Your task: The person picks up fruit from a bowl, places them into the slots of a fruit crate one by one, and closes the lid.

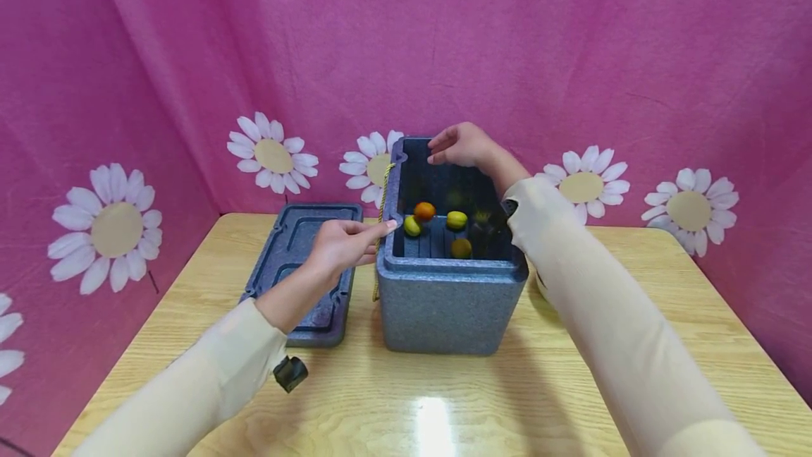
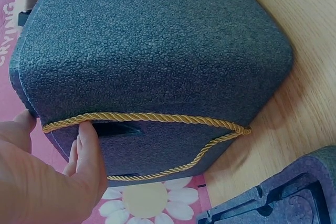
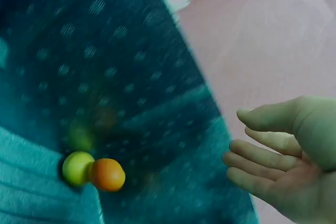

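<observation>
A grey foam cooler box stands uncovered on the table, a gold twisted rope running along its left side. My left hand holds that side wall, thumb on the rim and fingers against the outside by the rope. Over the far part of the opening is my right hand, with nothing in it and its fingers loosely bent. Several fruits lie on the box's ribbed floor: an orange fruit beside a yellow-green fruit, another yellow-green fruit, and a shaded brownish-orange one near the front wall.
The grey foam lid lies left of the box, partly behind my left hand. A pale rounded object shows at the box's right, mostly hidden by my right sleeve. A pink curtain with daisies hangs behind the wooden table.
</observation>
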Available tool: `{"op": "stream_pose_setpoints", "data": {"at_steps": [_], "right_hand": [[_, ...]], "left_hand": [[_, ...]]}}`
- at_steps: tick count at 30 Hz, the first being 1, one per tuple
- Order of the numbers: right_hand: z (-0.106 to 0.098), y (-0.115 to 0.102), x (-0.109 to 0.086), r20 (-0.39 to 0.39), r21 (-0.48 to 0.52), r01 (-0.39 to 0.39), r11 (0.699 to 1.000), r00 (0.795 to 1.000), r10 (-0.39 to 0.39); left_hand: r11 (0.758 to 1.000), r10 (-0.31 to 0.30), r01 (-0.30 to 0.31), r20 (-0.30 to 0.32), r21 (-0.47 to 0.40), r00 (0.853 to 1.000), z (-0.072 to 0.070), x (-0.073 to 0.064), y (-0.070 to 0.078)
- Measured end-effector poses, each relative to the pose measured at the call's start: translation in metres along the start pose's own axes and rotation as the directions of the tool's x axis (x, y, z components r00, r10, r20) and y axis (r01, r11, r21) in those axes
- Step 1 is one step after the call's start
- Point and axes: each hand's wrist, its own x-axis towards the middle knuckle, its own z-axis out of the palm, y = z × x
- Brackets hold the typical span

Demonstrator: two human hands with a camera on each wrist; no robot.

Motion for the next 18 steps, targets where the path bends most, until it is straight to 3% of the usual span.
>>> {"op": "stream_pose_setpoints", "data": {"at_steps": [5,11,18], "right_hand": [[-0.011,-0.021,-0.01,0.002,0.032,0.037,0.999,0.999,-0.037],[-0.028,-0.041,-0.036,-0.004,0.02,0.103,0.994,0.995,-0.103],[-0.046,-0.027,-0.072,-0.057,-0.013,0.155,0.988,0.986,-0.156]], "left_hand": [[1.0,0.007,-0.007,0.006,-0.003,1.0,0.0,-0.001,0.001],[1.0,0.002,-0.002,0.006,-0.004,1.0,0.001,-0.002,0.003],[1.0,0.001,-0.001,0.005,-0.005,1.0,0.0,-0.002,0.003]]}}
